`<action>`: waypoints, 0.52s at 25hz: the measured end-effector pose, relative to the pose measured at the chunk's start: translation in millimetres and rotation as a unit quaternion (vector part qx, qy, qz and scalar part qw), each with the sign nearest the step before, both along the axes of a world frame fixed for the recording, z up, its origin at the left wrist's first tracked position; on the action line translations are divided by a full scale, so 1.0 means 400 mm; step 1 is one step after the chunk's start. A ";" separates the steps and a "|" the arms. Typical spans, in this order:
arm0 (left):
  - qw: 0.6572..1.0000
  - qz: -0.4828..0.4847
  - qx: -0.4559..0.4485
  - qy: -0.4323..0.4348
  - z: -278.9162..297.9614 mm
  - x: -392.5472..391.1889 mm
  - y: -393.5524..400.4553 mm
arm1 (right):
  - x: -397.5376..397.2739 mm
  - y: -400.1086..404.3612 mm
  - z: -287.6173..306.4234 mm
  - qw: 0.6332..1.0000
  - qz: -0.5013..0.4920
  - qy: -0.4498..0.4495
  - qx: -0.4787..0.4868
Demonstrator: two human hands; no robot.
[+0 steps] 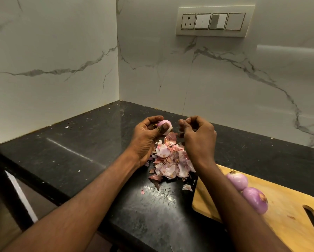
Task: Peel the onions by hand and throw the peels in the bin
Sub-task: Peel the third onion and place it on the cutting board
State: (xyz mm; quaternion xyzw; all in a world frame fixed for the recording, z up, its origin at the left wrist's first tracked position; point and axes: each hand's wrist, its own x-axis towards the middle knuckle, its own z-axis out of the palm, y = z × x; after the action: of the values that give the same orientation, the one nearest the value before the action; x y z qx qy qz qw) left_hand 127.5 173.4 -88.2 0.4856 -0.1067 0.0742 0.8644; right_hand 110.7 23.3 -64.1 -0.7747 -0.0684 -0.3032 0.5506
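Observation:
My left hand (146,137) grips a pale pink onion (166,124) above the black counter, thumb pressed on its front. My right hand (198,135) hovers just to the right of it with the fingers curled in; I cannot make out anything between them. Below both hands lies a heap of pink and white onion peels (170,160). Two peeled purple onions (237,180) (256,200) rest on a wooden chopping board (289,215) at the lower right. No bin is in view.
The black stone counter (79,155) runs into a corner of white marble walls. A switch panel (213,21) is on the right wall. Small peel scraps (187,187) dot the counter near the board. The counter's front edge drops off at the lower left.

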 end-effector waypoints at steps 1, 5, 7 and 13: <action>1.000 -0.002 -0.002 0.003 0.000 0.000 0.000 | 0.001 0.000 -0.001 1.000 0.003 0.011 0.004; 1.000 -0.008 -0.002 0.000 0.005 -0.006 -0.002 | 0.009 -0.005 -0.013 0.999 -0.006 0.015 -0.029; 1.000 -0.017 -0.009 -0.007 0.008 -0.007 -0.002 | 0.009 -0.003 -0.009 0.999 0.005 0.005 -0.037; 0.998 -0.030 -0.047 0.018 0.011 -0.007 0.002 | 0.003 0.012 0.006 0.984 0.144 0.087 0.063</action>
State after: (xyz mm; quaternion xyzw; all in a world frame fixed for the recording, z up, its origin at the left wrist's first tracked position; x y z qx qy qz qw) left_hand 124.6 174.1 -83.9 0.4421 -0.1018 0.0438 0.8901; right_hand 111.8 28.0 -61.8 -0.7444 -0.1114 -0.1558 0.6397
